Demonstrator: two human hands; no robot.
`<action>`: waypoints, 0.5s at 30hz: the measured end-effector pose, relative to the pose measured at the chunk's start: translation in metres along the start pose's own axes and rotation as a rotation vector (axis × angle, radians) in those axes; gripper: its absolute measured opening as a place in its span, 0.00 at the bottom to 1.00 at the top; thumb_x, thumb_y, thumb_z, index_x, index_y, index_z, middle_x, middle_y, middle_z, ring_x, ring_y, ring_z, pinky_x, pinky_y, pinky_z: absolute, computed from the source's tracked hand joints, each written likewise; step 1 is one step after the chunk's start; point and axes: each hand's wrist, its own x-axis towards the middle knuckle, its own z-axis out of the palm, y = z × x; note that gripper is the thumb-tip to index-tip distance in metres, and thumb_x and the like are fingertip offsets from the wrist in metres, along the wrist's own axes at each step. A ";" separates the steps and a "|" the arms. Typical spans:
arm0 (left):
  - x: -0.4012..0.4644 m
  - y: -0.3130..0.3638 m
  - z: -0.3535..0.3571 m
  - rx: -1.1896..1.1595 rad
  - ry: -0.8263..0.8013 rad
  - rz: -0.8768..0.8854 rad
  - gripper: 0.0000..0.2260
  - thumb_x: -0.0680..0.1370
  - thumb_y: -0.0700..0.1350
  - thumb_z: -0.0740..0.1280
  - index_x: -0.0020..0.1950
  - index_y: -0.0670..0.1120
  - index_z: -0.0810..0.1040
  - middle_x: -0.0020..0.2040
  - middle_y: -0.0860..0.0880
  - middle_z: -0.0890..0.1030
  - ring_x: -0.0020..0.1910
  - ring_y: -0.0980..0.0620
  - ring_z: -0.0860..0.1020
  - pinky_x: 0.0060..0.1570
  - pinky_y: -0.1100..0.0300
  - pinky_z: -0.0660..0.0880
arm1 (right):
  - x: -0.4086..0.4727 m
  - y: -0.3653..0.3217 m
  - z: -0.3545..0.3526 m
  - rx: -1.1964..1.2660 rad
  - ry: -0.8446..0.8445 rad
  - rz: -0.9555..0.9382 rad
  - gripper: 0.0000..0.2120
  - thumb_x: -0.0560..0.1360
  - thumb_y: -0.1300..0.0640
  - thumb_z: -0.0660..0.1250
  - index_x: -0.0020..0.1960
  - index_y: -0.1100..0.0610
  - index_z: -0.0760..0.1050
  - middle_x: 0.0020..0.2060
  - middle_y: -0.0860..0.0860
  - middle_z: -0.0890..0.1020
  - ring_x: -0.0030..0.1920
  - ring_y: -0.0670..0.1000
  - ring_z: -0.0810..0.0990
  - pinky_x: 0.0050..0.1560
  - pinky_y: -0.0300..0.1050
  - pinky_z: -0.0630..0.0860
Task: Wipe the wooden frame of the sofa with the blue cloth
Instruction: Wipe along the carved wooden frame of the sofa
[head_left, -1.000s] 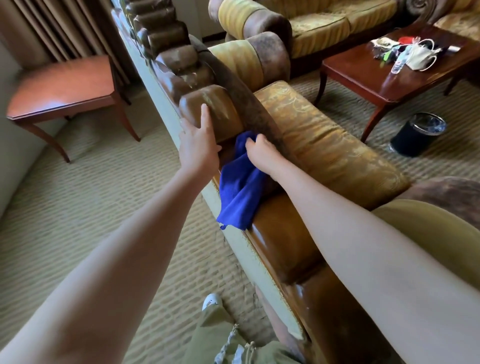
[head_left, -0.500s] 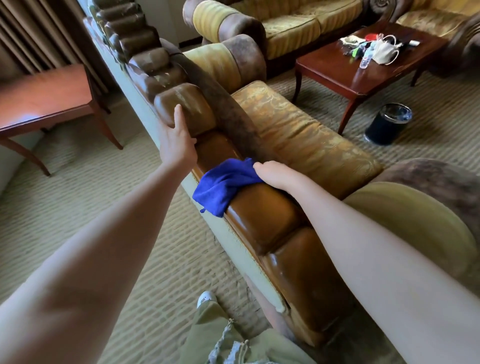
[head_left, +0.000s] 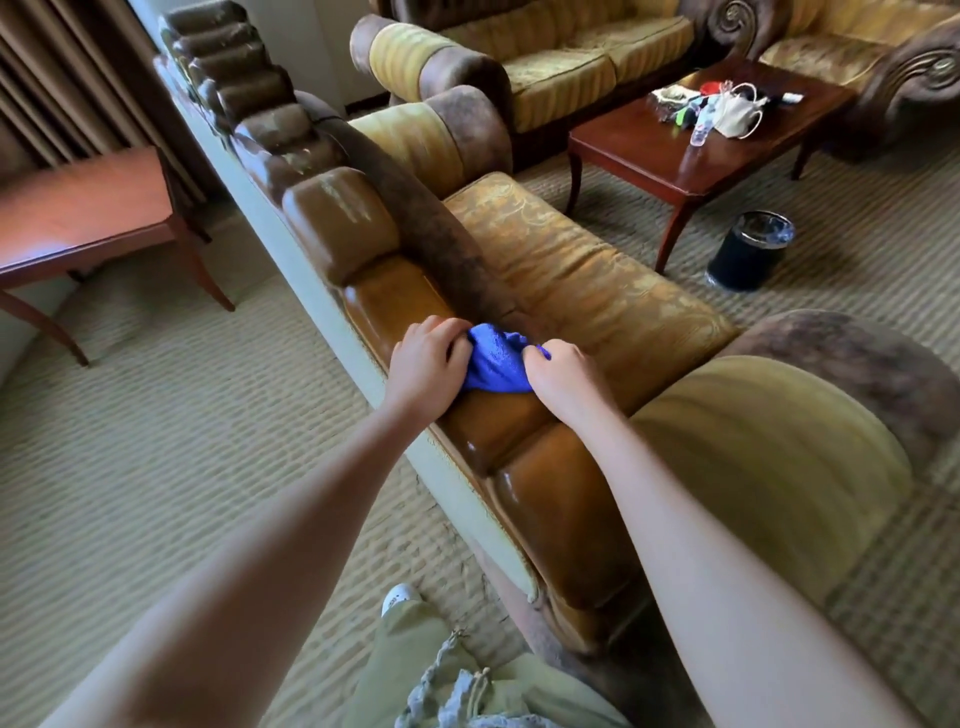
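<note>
Room: carpeted sitting room; curtains at 10 o'clock, more sofas across the top from 12 to 2 o'clock.
Side counter (head_left: 88, 208): reddish wood, at 9 o'clock, well apart from the work.
Wooden frame (head_left: 545, 499): glossy brown scalloped top rail of the near sofa, running from 11 o'clock down toward 6 o'clock; hard, smooth and probably slick under a cloth.
Left hand (head_left: 423, 364): fingers curled, grip clenched on the left edge of the cloth, resting on the rail.
Blue cloth (head_left: 496, 361): bunched between the two hands on top of the rail, just left of the seat cushion, near the picture's centre. Judged light, soft and limp; it will fold and slip rather than push, so it is best gathered into a pad and held from above with the palm pressing it flat.
Right hand (head_left: 563, 371): fingers curled, grip grasping the right edge of the cloth, touching the rail.
Step in hand: seems to be re-bunching the cloth between wipes; the rail sections toward 11 o'clock look dull and streaked, so I judge much of the frame is left.
Seat cushion (head_left: 587, 280): gold patterned, just right of the rail.
Coffee counter (head_left: 691, 140): at 1 o'clock, carrying small clutter.
Bin (head_left: 748, 252): dark, on the carpet at 2 o'clock.
</note>
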 end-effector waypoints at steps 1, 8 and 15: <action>-0.004 0.002 0.000 -0.013 0.003 0.001 0.16 0.77 0.49 0.54 0.50 0.44 0.79 0.46 0.46 0.77 0.49 0.45 0.73 0.53 0.50 0.70 | -0.003 -0.002 0.001 0.012 0.013 -0.029 0.13 0.78 0.51 0.55 0.36 0.55 0.65 0.43 0.55 0.74 0.46 0.58 0.72 0.48 0.48 0.68; -0.003 0.010 -0.014 -0.129 0.031 -0.119 0.19 0.83 0.48 0.52 0.35 0.46 0.68 0.36 0.48 0.76 0.39 0.47 0.73 0.39 0.55 0.65 | 0.000 -0.043 0.017 0.150 0.107 -0.176 0.09 0.78 0.55 0.57 0.47 0.59 0.74 0.46 0.56 0.79 0.47 0.57 0.75 0.51 0.51 0.72; 0.055 -0.034 -0.071 -0.238 0.426 -0.159 0.16 0.83 0.51 0.52 0.39 0.45 0.65 0.35 0.53 0.69 0.40 0.49 0.70 0.41 0.58 0.62 | 0.016 -0.124 0.045 0.652 0.346 -0.212 0.12 0.79 0.52 0.60 0.58 0.55 0.75 0.49 0.49 0.79 0.49 0.46 0.76 0.49 0.36 0.69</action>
